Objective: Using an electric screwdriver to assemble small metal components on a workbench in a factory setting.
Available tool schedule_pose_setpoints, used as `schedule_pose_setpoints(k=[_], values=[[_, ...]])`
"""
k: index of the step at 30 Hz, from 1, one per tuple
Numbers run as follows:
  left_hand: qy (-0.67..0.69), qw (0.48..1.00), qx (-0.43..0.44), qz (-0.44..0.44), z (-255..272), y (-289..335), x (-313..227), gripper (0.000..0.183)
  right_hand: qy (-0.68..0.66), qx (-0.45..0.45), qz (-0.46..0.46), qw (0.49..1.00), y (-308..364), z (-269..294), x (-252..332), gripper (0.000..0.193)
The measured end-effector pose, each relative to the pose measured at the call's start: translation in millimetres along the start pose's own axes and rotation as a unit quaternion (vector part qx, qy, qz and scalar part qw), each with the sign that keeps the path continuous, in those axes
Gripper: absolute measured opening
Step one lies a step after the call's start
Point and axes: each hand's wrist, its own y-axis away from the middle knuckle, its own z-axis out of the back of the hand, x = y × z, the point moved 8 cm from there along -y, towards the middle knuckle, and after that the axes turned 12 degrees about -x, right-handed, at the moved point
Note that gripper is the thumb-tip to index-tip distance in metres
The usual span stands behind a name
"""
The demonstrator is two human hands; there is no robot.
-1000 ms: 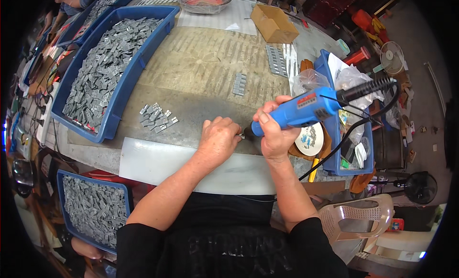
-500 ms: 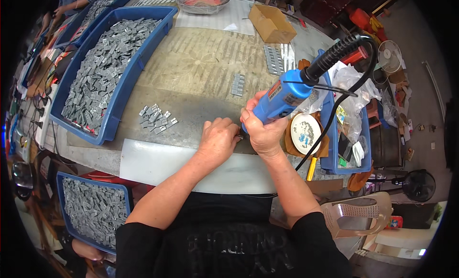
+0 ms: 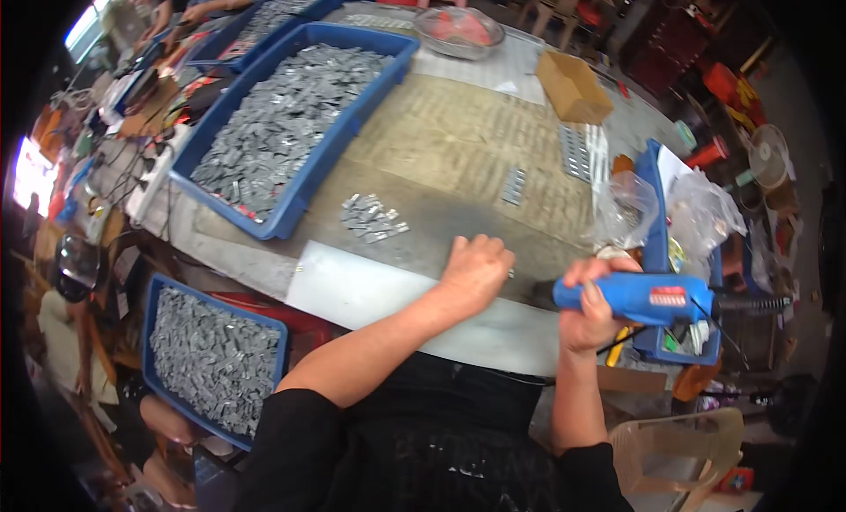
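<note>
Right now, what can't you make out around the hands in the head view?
- Whatever the left hand pinches: covered by its own curled fingers.
- Tip of the blue power tool: dark and blurred, hidden between the hands.
- Right hand grip: fingers wrap the handle, trigger unseen.
- Small metal parts: too small to identify.

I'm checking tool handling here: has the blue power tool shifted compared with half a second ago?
Yes. The blue power tool has swung from tilted up beside the left hand to lying level, farther right, nearer the small blue bin.

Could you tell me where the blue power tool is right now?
In the head view, the blue power tool is held in the right hand, lower right, beside the left hand.
</note>
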Motion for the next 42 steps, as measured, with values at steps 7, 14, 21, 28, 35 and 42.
schedule_pose_setpoints(k=[7,14,21,28,35,42], values=[[-0.017,0.998,-0.047,0.024,48,-5,18,0.012,-0.023,-0.005,0.021,0.999,10,17,24,0.046],[-0.074,0.971,-0.136,0.182,127,14,118,0.011,-0.026,-0.021,0.019,0.999,12,29,29,0.044],[-0.091,0.95,-0.126,0.272,132,33,157,0.011,-0.032,-0.035,0.004,0.999,15,33,28,0.047],[-0.093,0.955,-0.125,0.252,128,35,150,0.011,-0.027,-0.031,0.004,0.999,16,35,29,0.045],[-0.137,0.957,-0.132,0.219,138,31,140,0.012,-0.039,-0.038,-0.001,0.999,18,36,31,0.045],[-0.167,0.962,-0.131,0.172,135,9,111,0.014,-0.046,-0.052,0.001,0.998,15,45,32,0.046]])
